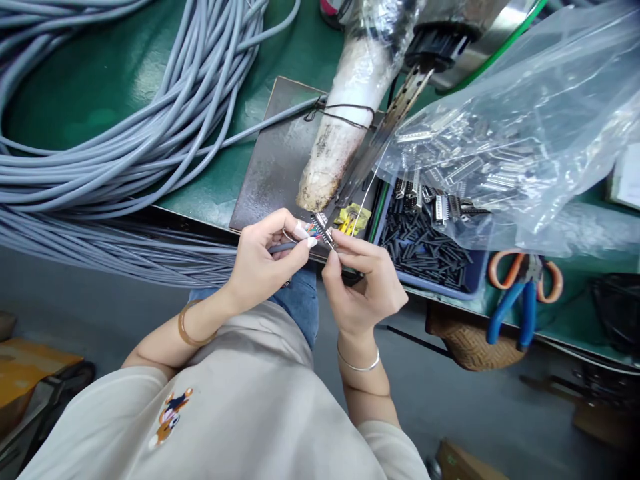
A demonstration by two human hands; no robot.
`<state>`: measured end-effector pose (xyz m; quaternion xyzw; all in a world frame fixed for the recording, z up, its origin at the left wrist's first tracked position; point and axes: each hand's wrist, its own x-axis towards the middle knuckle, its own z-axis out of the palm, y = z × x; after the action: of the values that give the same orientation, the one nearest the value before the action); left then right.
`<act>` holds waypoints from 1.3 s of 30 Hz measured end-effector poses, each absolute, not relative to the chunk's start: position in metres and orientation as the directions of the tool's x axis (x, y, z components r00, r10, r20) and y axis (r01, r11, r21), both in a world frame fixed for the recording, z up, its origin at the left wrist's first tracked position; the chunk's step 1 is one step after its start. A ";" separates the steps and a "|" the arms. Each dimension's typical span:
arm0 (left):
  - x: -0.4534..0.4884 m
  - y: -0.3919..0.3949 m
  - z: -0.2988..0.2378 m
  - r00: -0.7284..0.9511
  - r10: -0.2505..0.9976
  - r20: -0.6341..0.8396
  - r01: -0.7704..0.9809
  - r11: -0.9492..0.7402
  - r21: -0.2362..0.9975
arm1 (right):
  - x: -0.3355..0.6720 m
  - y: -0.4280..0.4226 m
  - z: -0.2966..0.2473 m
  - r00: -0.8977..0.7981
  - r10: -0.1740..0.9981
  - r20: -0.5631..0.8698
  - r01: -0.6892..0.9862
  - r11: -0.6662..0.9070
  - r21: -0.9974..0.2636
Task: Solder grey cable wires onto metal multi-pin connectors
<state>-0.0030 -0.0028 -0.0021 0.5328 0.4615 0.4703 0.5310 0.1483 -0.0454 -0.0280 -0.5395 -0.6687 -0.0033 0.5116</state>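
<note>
My left hand (pixel 260 260) pinches the end of a grey cable (pixel 283 247), where thin coloured wires (pixel 314 230) fan out of the jacket. Those wires meet the pins of a metal D-sub connector (pixel 325 231); whether each is attached is too small to tell. My right hand (pixel 367 277) grips the connector's near right end between thumb and fingers. Just above it, the lower end of a long perforated metal shaft (pixel 406 95), like a soldering iron, points down. A thin pale wire (pixel 364 197) hangs beside a yellow piece (pixel 354 219) behind the connector.
Grey cable coils (pixel 200 113) cover the bench's left. A plastic-wrapped white tube (pixel 345 100) slants over a dark plate (pixel 275 153). On the right are a blue tray (pixel 473 283) of black sleeves, a clear bag (pixel 550 120) of connectors, blue-handled pliers (pixel 527 313) and orange-handled scissors (pixel 553 283).
</note>
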 end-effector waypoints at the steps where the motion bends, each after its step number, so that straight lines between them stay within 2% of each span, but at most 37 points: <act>1: -0.003 -0.003 -0.002 0.139 0.990 0.024 -0.010 -0.023 1.000 | 0.148 -0.045 -0.027 0.123 0.727 0.675 0.708 0.412 -0.573; 4: -0.004 -0.003 -0.002 0.156 0.985 0.071 -0.001 -0.072 0.997 | 0.148 -0.043 -0.023 0.129 0.736 0.665 0.688 0.416 -0.594; 9: -0.002 -0.001 -0.005 0.113 0.982 0.150 0.066 -0.158 0.985 | 0.147 -0.040 -0.023 0.088 0.709 0.700 0.732 0.430 -0.528; 21: -0.003 0.003 -0.004 0.112 0.970 0.217 0.079 -0.227 0.971 | 0.145 -0.035 -0.017 0.076 0.689 0.721 0.752 0.436 -0.495; 29: -0.008 0.001 -0.006 0.214 0.974 0.079 0.059 -0.094 0.994 | 0.149 -0.040 -0.023 -0.036 0.683 0.730 0.791 0.466 -0.396; 32: -0.009 0.000 0.000 0.248 0.969 0.011 0.022 -0.017 1.000 | 0.152 -0.043 -0.021 0.020 0.703 0.711 0.751 0.459 -0.475; 35: -0.014 0.001 0.002 0.370 0.923 -0.107 -0.021 0.124 0.992 | 0.156 -0.052 -0.011 0.151 0.770 0.620 0.637 0.403 -0.657; 36: -0.016 0.001 0.000 0.418 0.896 -0.148 -0.031 0.177 0.984 | 0.158 -0.056 -0.007 0.194 0.761 0.620 0.594 0.412 -0.691; 39: -0.022 -0.002 -0.007 0.522 0.812 -0.260 -0.042 0.329 0.943 | 0.161 -0.069 0.010 0.180 0.705 0.686 0.577 0.489 -0.654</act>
<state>-0.0215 -0.0019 -0.0069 0.4967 0.3878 0.2977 0.7171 0.1613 -0.0693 0.0096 -0.5025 -0.6379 0.0551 0.5810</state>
